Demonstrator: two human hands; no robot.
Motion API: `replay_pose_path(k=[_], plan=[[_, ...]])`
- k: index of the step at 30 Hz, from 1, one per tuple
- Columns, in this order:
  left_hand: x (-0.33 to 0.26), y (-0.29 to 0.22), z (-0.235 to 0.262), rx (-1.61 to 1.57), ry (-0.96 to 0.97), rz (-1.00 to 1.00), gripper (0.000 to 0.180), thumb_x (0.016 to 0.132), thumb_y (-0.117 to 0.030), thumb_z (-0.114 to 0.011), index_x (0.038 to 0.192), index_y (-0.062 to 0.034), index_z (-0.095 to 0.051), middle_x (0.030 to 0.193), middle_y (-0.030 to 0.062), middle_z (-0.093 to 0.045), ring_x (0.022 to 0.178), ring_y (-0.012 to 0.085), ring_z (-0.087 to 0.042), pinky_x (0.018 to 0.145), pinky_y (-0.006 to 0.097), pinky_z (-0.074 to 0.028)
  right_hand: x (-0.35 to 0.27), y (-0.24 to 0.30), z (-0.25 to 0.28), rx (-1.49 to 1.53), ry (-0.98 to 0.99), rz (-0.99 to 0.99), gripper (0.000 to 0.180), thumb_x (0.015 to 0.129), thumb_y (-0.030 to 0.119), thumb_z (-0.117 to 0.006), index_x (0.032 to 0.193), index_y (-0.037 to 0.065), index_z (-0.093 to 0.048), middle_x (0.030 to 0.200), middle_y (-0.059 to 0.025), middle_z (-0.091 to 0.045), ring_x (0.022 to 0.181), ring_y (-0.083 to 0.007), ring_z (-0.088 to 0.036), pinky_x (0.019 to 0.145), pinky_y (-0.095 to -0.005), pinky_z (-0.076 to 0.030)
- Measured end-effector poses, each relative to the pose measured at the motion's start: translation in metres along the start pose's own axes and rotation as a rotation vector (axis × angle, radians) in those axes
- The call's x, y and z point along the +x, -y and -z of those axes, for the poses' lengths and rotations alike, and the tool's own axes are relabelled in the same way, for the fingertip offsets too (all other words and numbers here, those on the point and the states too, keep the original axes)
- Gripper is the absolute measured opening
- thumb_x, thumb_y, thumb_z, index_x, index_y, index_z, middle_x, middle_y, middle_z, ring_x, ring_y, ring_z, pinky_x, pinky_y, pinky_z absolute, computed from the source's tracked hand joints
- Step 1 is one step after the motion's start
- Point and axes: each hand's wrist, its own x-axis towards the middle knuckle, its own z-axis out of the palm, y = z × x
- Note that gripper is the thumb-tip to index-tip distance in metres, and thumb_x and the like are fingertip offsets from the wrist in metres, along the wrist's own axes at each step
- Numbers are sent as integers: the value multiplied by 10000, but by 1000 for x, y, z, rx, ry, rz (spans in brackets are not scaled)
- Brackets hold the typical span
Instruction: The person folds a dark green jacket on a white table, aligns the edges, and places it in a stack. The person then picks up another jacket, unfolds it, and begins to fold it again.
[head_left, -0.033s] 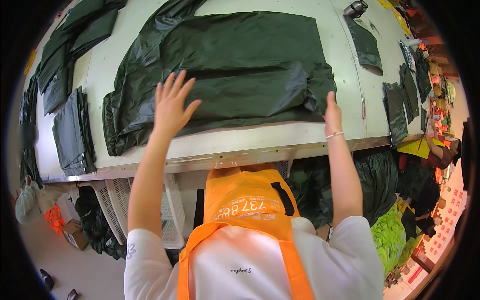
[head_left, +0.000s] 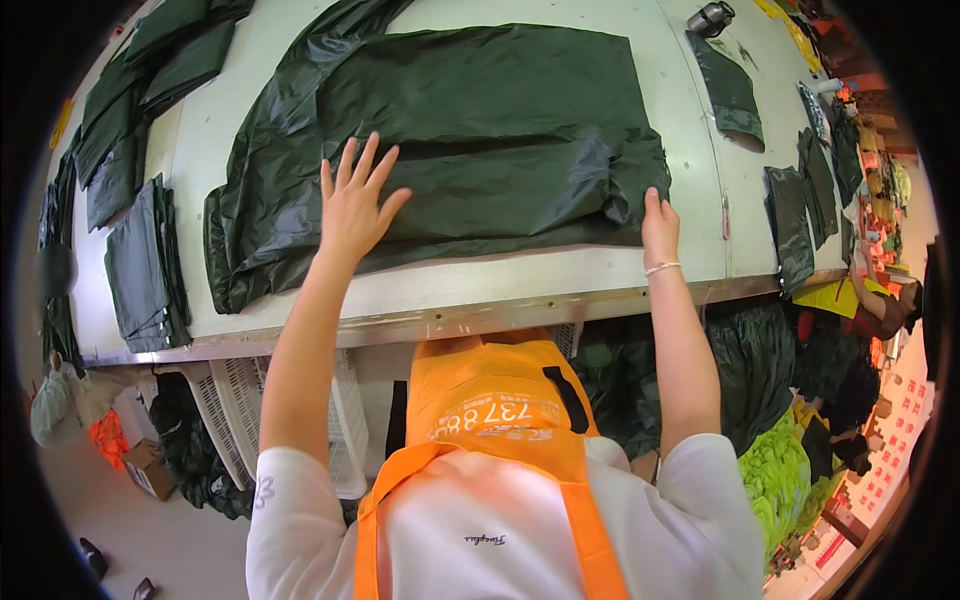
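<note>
Since the earlier frame, the person's left hand [head_left: 360,208] has shifted slightly right and the right hand [head_left: 660,228] slightly left, while the large, dark green, glossy fabric piece [head_left: 480,95] lies almost unchanged. It spreads across the upper middle of the frame, on the long, pale, metal-edged table [head_left: 560,268], with folds and creases at its left and lower right. Fingers of the left hand are spread and released, palm down over the lower left part of the cloth. At the lower right corner, the right thumb lies against the edge; whether the other fingers pinch cloth cannot be told.

Slick-looking cloth might slide under a flat palm, and uneven pressure from the two hands could skew the layers. Rumpled cloth near the right thumb could set into a crease if pressed down unsmoothed. A sideways pull might also drag the bunched left end toward the stacked, folded dark green pieces [head_left: 146,272] at the left of the frame.
</note>
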Motion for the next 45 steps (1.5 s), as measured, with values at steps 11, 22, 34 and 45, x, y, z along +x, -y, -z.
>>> replay_pose_path(k=[11,22,34,45], plan=[[6,27,-44,-140,111,113,672,831,-470,-579,1425,-253,-351,1533,14,-200,1406,350,-125,1100,578,-95,60,9,35,-301,-90,643,422,911,172,-528,1271,-28,-433,1167,-179,-549,1023,-326,-522,883,-407,-405],[-6,58,-37,-101,340,278,733,810,-523,-590,1415,-177,-360,1503,90,-255,1383,346,-200,1098,550,-149,113,-17,-44,-653,612,654,500,904,274,-512,1363,107,-406,1439,-136,-348,1324,-369,-295,1089,-505,-191],[267,277,-85,-311,405,763,897,558,-444,-834,1245,35,-514,1129,201,-624,991,325,-618,909,383,-463,281,154,-240,-1009,547,576,505,761,14,-584,1233,160,-482,1335,-83,-463,1236,-300,-438,1051,-445,-315],[218,225,3,249,86,468,335,790,-356,-579,948,-70,-652,861,163,-649,859,372,-600,710,463,-470,253,153,-171,-753,372,994,197,741,-6,-611,919,56,-552,906,-128,-586,865,-325,-566,746,-416,-451]])
